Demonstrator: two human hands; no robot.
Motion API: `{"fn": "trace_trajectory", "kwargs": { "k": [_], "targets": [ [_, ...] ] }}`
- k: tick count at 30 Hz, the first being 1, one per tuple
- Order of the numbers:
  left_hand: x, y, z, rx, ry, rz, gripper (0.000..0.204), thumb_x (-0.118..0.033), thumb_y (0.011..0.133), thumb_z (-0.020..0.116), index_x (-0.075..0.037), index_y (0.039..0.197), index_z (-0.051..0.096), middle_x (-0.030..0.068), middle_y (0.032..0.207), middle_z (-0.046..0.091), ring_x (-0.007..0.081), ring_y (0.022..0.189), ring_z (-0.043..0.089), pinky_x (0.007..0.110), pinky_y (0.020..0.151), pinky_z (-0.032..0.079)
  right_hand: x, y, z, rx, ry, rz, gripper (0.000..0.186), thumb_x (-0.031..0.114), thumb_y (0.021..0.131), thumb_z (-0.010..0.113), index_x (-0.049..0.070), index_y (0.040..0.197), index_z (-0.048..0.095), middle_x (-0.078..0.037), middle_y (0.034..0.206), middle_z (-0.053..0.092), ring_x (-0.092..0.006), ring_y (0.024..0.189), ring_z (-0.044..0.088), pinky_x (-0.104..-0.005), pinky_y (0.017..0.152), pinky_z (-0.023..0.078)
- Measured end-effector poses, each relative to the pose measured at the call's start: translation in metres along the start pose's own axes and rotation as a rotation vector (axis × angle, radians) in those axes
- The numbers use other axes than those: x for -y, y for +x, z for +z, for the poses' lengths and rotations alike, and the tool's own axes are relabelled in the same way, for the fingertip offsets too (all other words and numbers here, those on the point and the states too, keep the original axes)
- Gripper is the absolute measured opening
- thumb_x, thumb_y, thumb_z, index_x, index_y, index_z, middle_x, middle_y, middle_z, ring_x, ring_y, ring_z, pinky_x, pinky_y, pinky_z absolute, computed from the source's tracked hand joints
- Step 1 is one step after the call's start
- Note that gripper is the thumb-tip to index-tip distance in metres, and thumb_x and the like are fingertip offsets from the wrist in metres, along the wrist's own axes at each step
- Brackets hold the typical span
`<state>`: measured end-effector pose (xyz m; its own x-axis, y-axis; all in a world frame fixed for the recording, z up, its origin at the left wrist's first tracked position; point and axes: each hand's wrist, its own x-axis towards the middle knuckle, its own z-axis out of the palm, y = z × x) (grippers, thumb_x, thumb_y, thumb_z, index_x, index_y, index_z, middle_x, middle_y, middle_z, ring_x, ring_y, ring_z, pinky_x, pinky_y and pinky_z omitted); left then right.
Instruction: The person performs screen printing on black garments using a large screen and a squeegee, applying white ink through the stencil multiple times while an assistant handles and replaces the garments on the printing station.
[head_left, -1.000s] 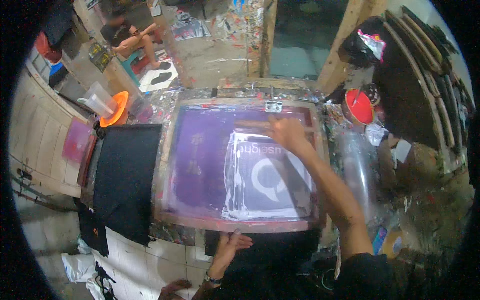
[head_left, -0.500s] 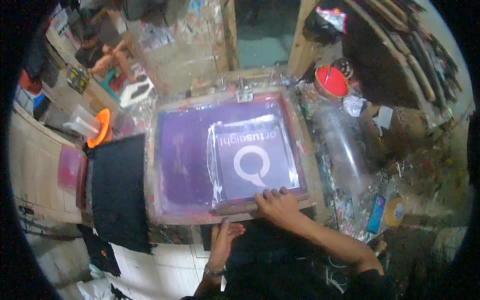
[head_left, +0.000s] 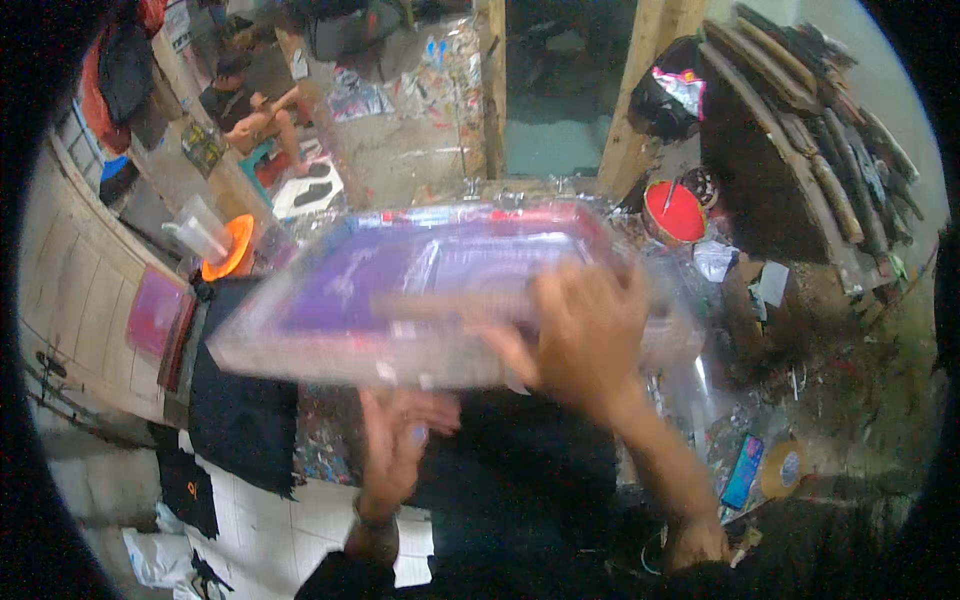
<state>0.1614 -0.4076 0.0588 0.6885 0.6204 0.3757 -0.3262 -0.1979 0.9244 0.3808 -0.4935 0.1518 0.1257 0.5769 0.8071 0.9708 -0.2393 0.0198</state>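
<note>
A wooden screen-printing frame (head_left: 330, 362) with purple mesh is tilted in front of me, its near edge raised and its far edge by metal hinge clamps. Across the near part of the mesh lies a wooden squeegee (head_left: 450, 305). Wrapped over its right end is my right hand (head_left: 590, 335), smeared by motion. Beneath the frame's near edge, my left hand (head_left: 400, 435) has its fingers stretched out, fingertips close to the wood; contact is unclear. Black fabric (head_left: 510, 450) shows on the board below the raised frame.
Another black cloth (head_left: 240, 400) hangs at the left beside an orange bowl (head_left: 235, 250). A red paint bowl (head_left: 675, 212) stands at the back right; a phone (head_left: 742, 470) and tape roll (head_left: 785, 468) lie near right. Another person (head_left: 260, 120) sits far left.
The frame's near edge has risen off the board, uncovering black fabric. My right hand has gone up with the squeegee, and my left hand has shifted left and slightly up.
</note>
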Motion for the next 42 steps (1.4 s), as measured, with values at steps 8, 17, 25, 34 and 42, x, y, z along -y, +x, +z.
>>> {"fn": "trace_trajectory", "kwargs": {
  "k": [8, 17, 25, 34, 42],
  "targets": [
    [0.136, 0.232, -0.022, 0.193, 1.169, 0.203, 0.026, -0.014, 0.090, 0.055, -0.001, 0.112, 0.055, 0.0227, 0.097, 0.062, 0.0403, 0.091, 0.061, 0.048, 0.076, 0.051, -0.052, 0.184, -0.003, 0.290, -0.030, 0.144, 0.074, 0.069, 0.080, 0.051, -0.002, 0.086, 0.069, -0.026, 0.080, 0.067, -0.0402, 0.083, 0.066, -0.0465, 0.075, 0.051],
    [0.152, 0.264, -0.018, 0.253, 0.708, -0.059, 0.028, -0.018, 0.090, 0.053, -0.002, 0.112, 0.057, 0.0128, 0.090, 0.066, 0.0277, 0.084, 0.065, 0.039, 0.078, 0.054, -0.083, 0.215, 0.013, 0.234, 0.105, 0.109, 0.064, 0.061, 0.078, 0.052, 0.001, 0.090, 0.072, -0.024, 0.095, 0.068, -0.0389, 0.093, 0.066, -0.0450, 0.083, 0.052],
    [0.032, 0.216, -0.124, -0.443, -0.413, -0.487, 0.018, -0.012, 0.090, 0.051, 0.001, 0.095, 0.062, 0.0142, 0.089, 0.065, 0.0206, 0.080, 0.066, 0.032, 0.073, 0.057, -0.100, 0.231, 0.013, 0.319, 0.051, 0.133, 0.078, 0.070, 0.080, 0.046, -0.003, 0.095, 0.068, -0.026, 0.096, 0.067, -0.0410, 0.095, 0.064, -0.0472, 0.084, 0.047],
    [-0.019, -0.033, -0.391, -1.209, 0.393, -0.060, 0.023, 0.001, 0.080, 0.057, 0.002, 0.103, 0.059, 0.0133, 0.100, 0.064, 0.0242, 0.096, 0.063, 0.037, 0.085, 0.051, -0.114, 0.247, 0.029, 0.279, -0.025, 0.249, 0.079, 0.068, 0.082, 0.048, -0.005, 0.109, 0.063, -0.027, 0.107, 0.063, -0.0410, 0.103, 0.061, -0.0460, 0.090, 0.045],
    [0.008, -0.169, -0.416, -1.727, 1.434, -0.789, 0.027, -0.009, 0.085, 0.058, 0.005, 0.108, 0.054, 0.0179, 0.106, 0.061, 0.0273, 0.098, 0.061, 0.042, 0.084, 0.050, -0.129, 0.253, 0.044, 0.272, -0.087, 0.223, 0.076, 0.063, 0.084, 0.050, -0.007, 0.113, 0.060, -0.026, 0.111, 0.060, -0.0368, 0.105, 0.058, -0.0407, 0.091, 0.042]
  ]
}}
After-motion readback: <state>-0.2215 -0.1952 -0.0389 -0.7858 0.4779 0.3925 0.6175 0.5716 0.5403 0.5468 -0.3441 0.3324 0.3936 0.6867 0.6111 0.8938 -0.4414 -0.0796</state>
